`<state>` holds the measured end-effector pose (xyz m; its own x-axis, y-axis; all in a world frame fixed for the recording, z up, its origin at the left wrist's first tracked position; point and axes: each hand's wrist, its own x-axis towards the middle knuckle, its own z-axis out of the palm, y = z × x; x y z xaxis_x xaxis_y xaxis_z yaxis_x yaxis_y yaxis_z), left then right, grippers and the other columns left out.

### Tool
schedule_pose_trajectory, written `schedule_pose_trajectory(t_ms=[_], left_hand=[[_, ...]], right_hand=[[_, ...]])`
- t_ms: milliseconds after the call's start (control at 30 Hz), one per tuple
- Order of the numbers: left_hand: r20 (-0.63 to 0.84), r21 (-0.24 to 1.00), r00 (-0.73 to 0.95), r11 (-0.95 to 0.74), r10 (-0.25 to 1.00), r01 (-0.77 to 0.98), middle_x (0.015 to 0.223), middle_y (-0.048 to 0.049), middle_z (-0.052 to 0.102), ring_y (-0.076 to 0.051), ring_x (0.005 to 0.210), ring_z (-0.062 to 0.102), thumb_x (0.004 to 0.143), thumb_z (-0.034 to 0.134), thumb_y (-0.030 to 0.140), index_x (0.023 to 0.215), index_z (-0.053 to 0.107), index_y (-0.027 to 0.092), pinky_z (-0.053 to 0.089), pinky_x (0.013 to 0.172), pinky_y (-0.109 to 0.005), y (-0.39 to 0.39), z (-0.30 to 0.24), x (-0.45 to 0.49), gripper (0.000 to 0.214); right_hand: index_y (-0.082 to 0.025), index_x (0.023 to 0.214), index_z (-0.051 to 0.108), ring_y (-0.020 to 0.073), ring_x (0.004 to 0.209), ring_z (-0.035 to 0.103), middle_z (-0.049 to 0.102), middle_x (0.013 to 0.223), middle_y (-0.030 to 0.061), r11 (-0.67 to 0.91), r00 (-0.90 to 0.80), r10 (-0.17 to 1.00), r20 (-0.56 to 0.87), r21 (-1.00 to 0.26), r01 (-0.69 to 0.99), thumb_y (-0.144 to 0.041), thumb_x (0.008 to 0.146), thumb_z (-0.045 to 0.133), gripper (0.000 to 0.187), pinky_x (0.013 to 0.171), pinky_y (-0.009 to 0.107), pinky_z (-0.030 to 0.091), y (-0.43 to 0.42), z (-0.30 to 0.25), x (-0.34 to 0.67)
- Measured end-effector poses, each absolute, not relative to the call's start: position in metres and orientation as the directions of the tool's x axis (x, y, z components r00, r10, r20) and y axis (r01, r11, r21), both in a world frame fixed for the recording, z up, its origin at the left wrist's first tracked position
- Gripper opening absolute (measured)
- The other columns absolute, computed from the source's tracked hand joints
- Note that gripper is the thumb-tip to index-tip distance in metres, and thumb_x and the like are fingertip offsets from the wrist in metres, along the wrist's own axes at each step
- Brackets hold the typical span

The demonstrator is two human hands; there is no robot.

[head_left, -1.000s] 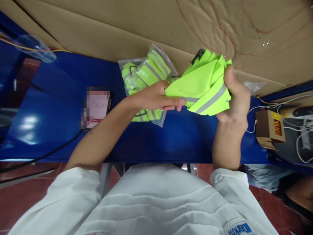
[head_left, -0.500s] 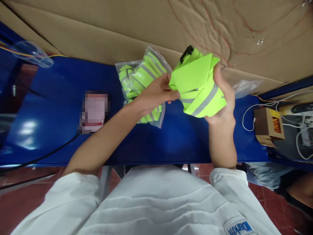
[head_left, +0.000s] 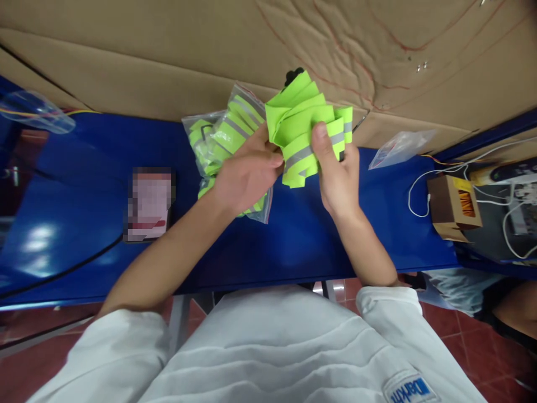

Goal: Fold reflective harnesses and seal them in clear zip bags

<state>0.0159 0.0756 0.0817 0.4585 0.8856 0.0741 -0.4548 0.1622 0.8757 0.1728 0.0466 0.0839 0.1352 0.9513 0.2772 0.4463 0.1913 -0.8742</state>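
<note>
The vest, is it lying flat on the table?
No, the left hand and the right hand hold the vest bunched up between them, lifted off the table.

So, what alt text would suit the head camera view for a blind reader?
The person's left hand and right hand hold a folded neon-yellow reflective vest above a blue table. Bagged vests lie behind it, with cardboard beyond.
</note>
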Motion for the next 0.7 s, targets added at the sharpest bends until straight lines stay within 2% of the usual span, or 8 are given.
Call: schedule_pose_trajectory(t_ms=[100,200,333,433,500,600,633,700], left_hand=[[0.152,0.841,0.41,0.101,0.899,-0.532,0.124,-0.0019,0.075,-0.035,0.147,0.054,0.069,0.091,0.055,0.103,0.07,0.03,0.055,0.114,-0.044,0.068,0.082,0.025,0.047],[0.16,0.824,0.315,0.049,0.935,-0.564,0.132,0.0,0.073,-0.03,0.142,0.058,0.067,0.096,0.05,0.105,0.069,0.03,0.055,0.113,-0.038,0.062,0.08,0.034,0.051],[0.178,0.807,0.25,0.004,0.952,-0.59,0.118,-0.0014,0.077,-0.026,0.124,0.071,0.072,0.096,0.041,0.107,0.069,0.026,0.058,0.108,-0.038,0.06,0.078,0.037,0.046],[0.183,0.807,0.266,0.01,0.946,-0.59,0.109,-0.0003,0.079,-0.026,0.113,0.076,0.075,0.094,0.035,0.112,0.07,0.026,0.06,0.104,-0.04,0.061,0.075,0.035,0.045],[0.145,0.817,0.288,0.05,0.947,-0.575,0.11,-0.0009,0.079,-0.027,0.114,0.076,0.074,0.094,0.034,0.112,0.07,0.026,0.061,0.103,-0.041,0.061,0.074,0.034,0.046],[0.087,0.805,0.295,0.108,0.951,-0.583,0.111,0.0005,0.079,-0.026,0.115,0.075,0.073,0.093,0.031,0.114,0.07,0.028,0.061,0.104,-0.039,0.064,0.07,0.035,0.047],[0.075,0.801,0.296,0.119,0.952,-0.587,0.11,0.0012,0.08,-0.025,0.114,0.075,0.075,0.092,0.029,0.116,0.07,0.029,0.061,0.104,-0.038,0.065,0.068,0.035,0.046],[0.067,0.801,0.295,0.125,0.953,-0.585,0.107,0.0016,0.08,-0.024,0.111,0.076,0.079,0.089,0.027,0.118,0.069,0.028,0.061,0.105,-0.039,0.07,0.065,0.033,0.043]], right_hand=[[-0.038,0.152,0.046,0.0273,0.153,0.047,0.054,0.157,0.0035,0.257,0.189,0.887,0.421,-0.792,0.554,-0.067,0.104,0.042,0.057,0.128,0.048,0.043,0.042,0.087,0.17],[-0.035,0.155,0.04,0.0263,0.155,0.043,0.047,0.161,0.0049,0.372,0.139,0.838,0.528,-0.739,0.562,-0.061,0.103,0.049,0.058,0.131,0.046,0.036,0.04,0.087,0.168],[-0.032,0.152,0.046,0.0291,0.145,0.054,0.059,0.148,0.0087,0.397,0.057,0.854,0.518,-0.718,0.571,-0.063,0.107,0.039,0.055,0.125,0.05,0.043,0.04,0.078,0.163],[-0.039,0.165,0.03,0.0259,0.151,0.049,0.055,0.155,0.0045,0.42,0.034,0.857,0.514,-0.736,0.531,-0.062,0.109,0.029,0.061,0.127,0.047,0.042,0.039,0.072,0.16],[-0.044,0.17,0.017,0.0255,0.157,0.041,0.047,0.162,0.0025,0.328,0.043,0.895,0.444,-0.719,0.613,-0.062,0.109,0.022,0.064,0.13,0.049,0.038,0.038,0.07,0.158],[-0.045,0.171,0.013,0.031,0.164,0.026,0.035,0.172,-0.0002,0.204,0.064,0.933,0.353,-0.669,0.715,-0.072,0.103,0.033,0.076,0.133,0.057,0.029,0.04,0.074,0.156],[-0.045,0.171,0.015,0.0328,0.164,0.025,0.034,0.173,-0.0014,0.203,0.036,0.946,0.323,-0.674,0.71,-0.075,0.1,0.04,0.082,0.133,0.059,0.029,0.042,0.078,0.156],[-0.045,0.168,0.023,0.0324,0.16,0.033,0.04,0.171,-0.0029,0.271,-0.071,0.952,0.299,-0.705,0.655,-0.08,0.096,0.043,0.082,0.13,0.057,0.034,0.048,0.087,0.165]])
